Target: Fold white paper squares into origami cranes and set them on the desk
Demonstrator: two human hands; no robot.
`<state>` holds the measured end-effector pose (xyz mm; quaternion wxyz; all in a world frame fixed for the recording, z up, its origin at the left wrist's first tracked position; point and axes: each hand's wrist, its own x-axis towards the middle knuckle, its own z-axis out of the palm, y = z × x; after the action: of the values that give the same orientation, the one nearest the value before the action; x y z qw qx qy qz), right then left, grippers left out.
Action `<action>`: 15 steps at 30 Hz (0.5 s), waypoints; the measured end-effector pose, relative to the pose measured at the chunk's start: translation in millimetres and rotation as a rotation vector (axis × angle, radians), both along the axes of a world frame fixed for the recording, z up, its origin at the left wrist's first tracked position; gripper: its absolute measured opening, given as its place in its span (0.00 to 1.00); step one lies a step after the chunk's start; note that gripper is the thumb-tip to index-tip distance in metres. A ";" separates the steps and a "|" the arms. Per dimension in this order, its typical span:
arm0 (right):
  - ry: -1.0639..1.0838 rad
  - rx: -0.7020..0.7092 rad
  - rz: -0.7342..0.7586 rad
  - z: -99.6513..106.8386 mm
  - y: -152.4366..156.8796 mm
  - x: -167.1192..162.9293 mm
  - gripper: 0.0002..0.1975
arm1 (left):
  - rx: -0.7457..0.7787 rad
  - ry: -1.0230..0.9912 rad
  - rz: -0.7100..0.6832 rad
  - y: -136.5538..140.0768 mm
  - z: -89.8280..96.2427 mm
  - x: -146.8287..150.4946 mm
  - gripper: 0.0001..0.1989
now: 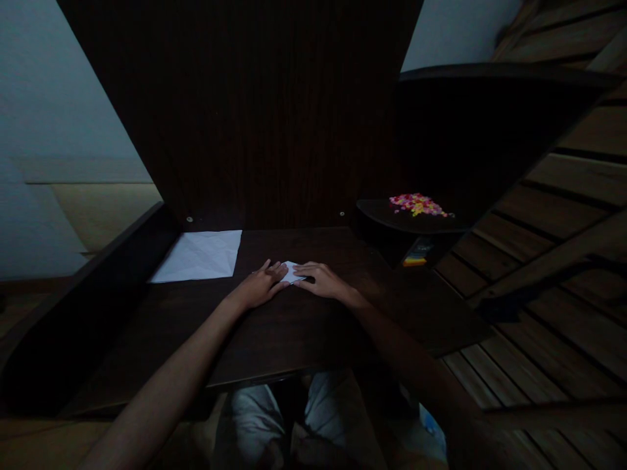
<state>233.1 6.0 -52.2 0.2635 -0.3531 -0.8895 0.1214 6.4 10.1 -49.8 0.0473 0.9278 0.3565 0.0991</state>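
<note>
A small piece of folded white paper [290, 273] lies on the dark wooden desk between my two hands. My left hand [263, 284] rests flat on its left side, fingers spread and fingertips touching it. From the right, my right hand [319, 279] reaches over the paper's other edge, its fingers stretched out and lying on it. Part of the paper is hidden under the fingers, so its full shape does not show.
A larger creased white sheet [200, 256] lies at the desk's back left. On a low corner shelf [411, 223] to the right sits a pile of small pink, red and yellow pieces [418, 204]. A tall dark panel [255, 117] closes off the back.
</note>
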 end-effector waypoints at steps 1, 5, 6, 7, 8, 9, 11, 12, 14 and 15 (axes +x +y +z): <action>0.006 -0.003 -0.002 -0.1 0.7 -0.1 0.15 | -0.005 -0.001 -0.004 -0.2 0.9 -0.1 0.27; 0.019 -0.007 -0.001 -1.1 3.1 -0.3 0.13 | -0.040 -0.033 -0.002 -2.0 6.3 -0.3 0.25; 0.024 -0.006 -0.003 -1.4 3.4 -0.4 0.13 | -0.049 -0.045 0.010 -2.6 7.8 -0.3 0.24; 0.029 -0.004 -0.007 -1.6 3.7 -0.6 0.12 | -0.058 -0.059 0.021 -3.4 9.3 -0.2 0.23; 0.034 -0.003 -0.011 -1.8 3.9 -1.0 0.12 | -0.067 -0.074 0.030 -4.2 10.7 -0.1 0.23; 0.041 -0.002 -0.016 -1.9 4.0 -1.5 0.11 | -0.074 -0.094 0.043 -5.0 11.9 0.1 0.22; 0.060 -0.004 -0.026 -2.1 4.2 -3.0 0.10 | -0.082 -0.146 0.078 -6.2 13.2 0.5 0.21; 0.074 -0.006 -0.034 -2.2 4.3 -3.8 0.10 | -0.081 -0.171 0.102 -6.5 13.2 0.7 0.20; 0.105 -0.010 -0.065 -2.7 4.4 -5.6 0.09 | -0.065 -0.215 0.148 -6.1 11.5 1.0 0.19; 0.118 -0.013 -0.089 -3.1 4.4 -6.4 0.09 | -0.055 -0.231 0.158 -5.4 10.0 1.1 0.19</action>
<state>226.7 10.4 -55.2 0.3183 -0.3860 -0.8551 0.1359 7.5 4.7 -39.8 0.1056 0.8775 0.4233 0.1991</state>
